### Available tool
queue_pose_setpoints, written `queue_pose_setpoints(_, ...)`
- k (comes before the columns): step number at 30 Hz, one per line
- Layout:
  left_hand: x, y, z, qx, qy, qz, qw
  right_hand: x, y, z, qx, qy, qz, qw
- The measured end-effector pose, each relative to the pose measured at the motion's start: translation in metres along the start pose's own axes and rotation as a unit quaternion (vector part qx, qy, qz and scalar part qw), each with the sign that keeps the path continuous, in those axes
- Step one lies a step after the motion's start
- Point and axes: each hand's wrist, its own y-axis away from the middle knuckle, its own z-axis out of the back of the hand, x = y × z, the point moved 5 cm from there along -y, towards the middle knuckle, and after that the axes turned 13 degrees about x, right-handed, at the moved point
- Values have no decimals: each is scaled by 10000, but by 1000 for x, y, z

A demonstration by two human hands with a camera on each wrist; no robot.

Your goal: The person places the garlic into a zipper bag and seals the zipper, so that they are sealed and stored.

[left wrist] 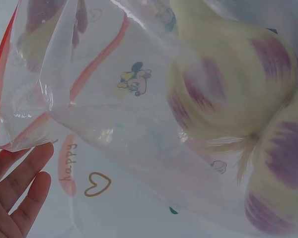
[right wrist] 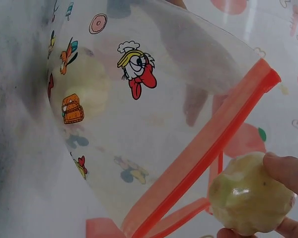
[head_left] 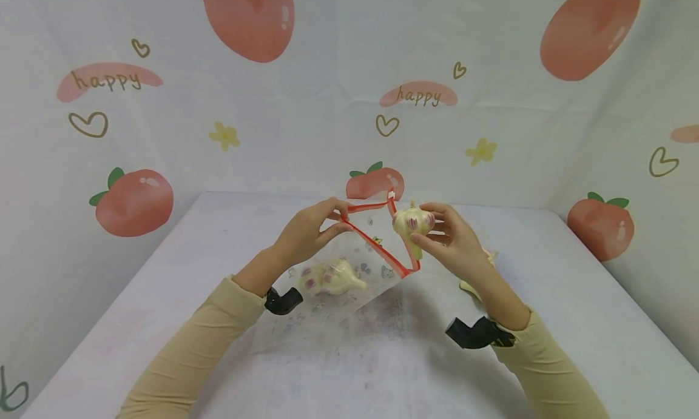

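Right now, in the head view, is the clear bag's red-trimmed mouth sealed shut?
No, the red edges of the bag stand apart, while the left hand pinches them at one end.

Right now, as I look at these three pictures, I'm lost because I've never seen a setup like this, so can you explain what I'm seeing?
There is no robot here, just a person's two bare hands. The wide picture comes from a camera worn on the head, looking forward and down; the two close-ups come from cameras on the left and right wrists.

The left hand pinches the red rim of a clear, cartoon-printed plastic bag, with pale, purple-streaked garlic bulbs inside. The right hand holds another round, cream-and-purple garlic bulb beside the bag's open mouth.

On the white tabletop, beyond the right forearm, lies something pale yellow, too hidden to identify.
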Motion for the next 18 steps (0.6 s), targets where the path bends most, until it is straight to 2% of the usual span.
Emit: queue_pose_setpoints(18,0,0,-2,32,56,-23,10000,-1,0,-13,461,193,236,9985)
